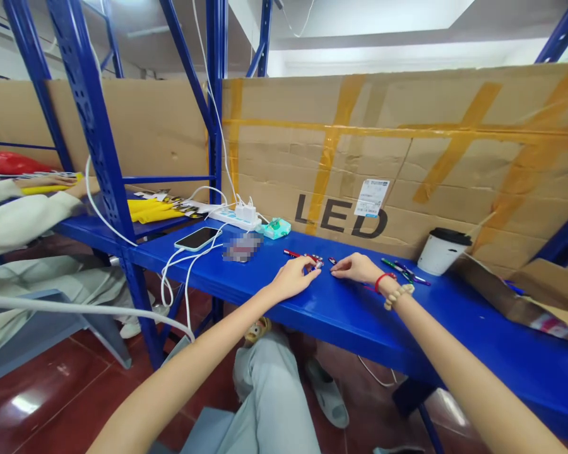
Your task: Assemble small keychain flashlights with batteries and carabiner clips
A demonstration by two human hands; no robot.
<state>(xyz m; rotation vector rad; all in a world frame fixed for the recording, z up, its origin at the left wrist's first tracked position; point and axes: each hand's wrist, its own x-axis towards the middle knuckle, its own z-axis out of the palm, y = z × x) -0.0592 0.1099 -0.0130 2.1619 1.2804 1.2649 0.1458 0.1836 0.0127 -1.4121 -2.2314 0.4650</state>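
Head view: the left hand curls its grip at a small shiny piece, hold unclear, beside a red pen on the blue surface. The right hand has its grip nearly closed, contents indiscernible; several pens lie between it and a lidded cup.

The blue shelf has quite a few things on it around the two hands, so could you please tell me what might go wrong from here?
The white cable droops over the front edge of the blue shelf near the left arm; a snag could tug the phone.
The lidded cup stands beyond the right hand, so an outward reach might tip it.
The loose pens beside it could get scattered by the same reach.
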